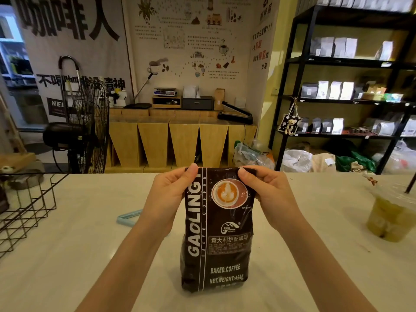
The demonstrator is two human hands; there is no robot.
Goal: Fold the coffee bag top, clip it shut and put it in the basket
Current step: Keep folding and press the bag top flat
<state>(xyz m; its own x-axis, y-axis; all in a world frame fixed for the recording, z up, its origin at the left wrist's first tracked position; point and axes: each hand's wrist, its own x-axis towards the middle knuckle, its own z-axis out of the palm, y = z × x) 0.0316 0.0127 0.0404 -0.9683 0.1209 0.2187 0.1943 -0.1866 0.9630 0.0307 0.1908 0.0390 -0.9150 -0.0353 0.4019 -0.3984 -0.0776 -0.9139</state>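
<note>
A dark brown coffee bag with white lettering and a latte picture stands upright on the white table in front of me. My left hand pinches its top left corner, thumb on the front. My right hand pinches the top right corner the same way. The top edge is bent over, away from me. A light blue clip lies flat on the table to the left, partly hidden behind my left forearm. A black wire basket stands at the table's left edge.
A clear plastic cup of greenish drink with a straw stands on the table at the right. Beyond the far table edge are a floor fan, wooden counters and black shelves of bags.
</note>
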